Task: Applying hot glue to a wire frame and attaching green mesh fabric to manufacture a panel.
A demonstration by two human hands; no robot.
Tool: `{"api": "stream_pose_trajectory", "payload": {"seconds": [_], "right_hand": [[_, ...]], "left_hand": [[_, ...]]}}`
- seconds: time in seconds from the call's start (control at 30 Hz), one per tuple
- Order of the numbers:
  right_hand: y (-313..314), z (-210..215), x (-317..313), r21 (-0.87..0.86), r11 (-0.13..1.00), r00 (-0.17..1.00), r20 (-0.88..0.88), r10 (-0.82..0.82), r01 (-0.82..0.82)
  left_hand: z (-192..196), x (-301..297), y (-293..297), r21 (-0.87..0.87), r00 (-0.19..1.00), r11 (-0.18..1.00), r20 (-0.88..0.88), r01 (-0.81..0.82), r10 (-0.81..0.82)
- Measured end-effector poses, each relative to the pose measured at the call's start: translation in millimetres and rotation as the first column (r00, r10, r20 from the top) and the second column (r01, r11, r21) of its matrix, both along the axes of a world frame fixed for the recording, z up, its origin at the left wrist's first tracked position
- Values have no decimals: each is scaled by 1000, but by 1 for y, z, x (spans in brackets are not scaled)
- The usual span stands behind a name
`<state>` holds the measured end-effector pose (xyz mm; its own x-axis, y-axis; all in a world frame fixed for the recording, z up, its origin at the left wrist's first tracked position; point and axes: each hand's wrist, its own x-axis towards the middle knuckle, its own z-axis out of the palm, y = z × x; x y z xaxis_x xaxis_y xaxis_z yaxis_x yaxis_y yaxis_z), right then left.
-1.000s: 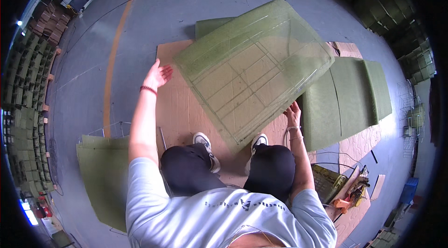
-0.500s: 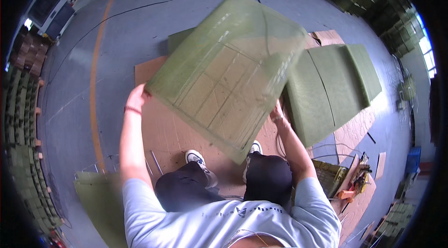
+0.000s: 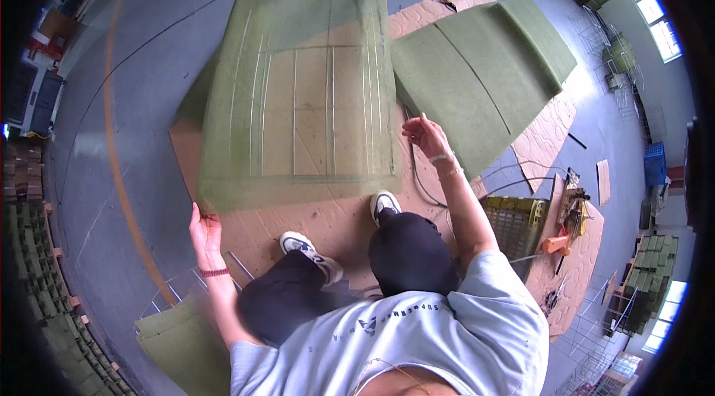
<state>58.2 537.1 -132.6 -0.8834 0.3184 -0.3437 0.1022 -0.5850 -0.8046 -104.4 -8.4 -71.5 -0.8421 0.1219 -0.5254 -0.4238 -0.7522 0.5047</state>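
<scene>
Two hands, neither closed: my left hand (image 3: 206,234) is loosely open, its fingers at the near left corner of a wide, translucent green fabric sheet (image 3: 313,83), though I cannot tell whether they pinch it. My right hand (image 3: 429,137) is half-curled and empty, just beside the sheet's right edge. The sheet spreads ahead of my left hand and leftward of my right, over flat brown cardboard (image 3: 257,238), a straight-barred metal wire frame (image 3: 294,109) showing through. I judge the step in hand to be positioning sheet and frame; the next move seems to call for firm holds at both near corners. Beyond my right hand lies a creased olive-green fabric panel (image 3: 465,80).
</scene>
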Motion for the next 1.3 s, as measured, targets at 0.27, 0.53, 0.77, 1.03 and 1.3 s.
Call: {"api": "stream_pose_trajectory", "payload": {"seconds": [0.27, 0.53, 0.77, 1.03, 1.3], "right_hand": [[-69, 29, 60, -95, 982, 983, -97, 156, -166], [-83, 37, 61, -105, 979, 983, -85, 165, -174], [-88, 33, 56, -150, 966, 973, -125, 193, -211], [-86, 32, 64, -87, 976, 976, -107, 190, -199], [-80, 29, 67, -98, 978, 976, -140, 168, -182]], "left_hand": [[-47, -34, -21, -121, 999, 993, 24, -17, 21], [-60, -35, -22, -185, 997, 983, 81, 12, 3], [-57, -38, -29, -192, 995, 981, 85, -37, 54], [-58, -24, -8, -155, 990, 983, 90, -95, 110], [-34, -22, -10, -368, 974, 922, 139, -116, 179]]}}
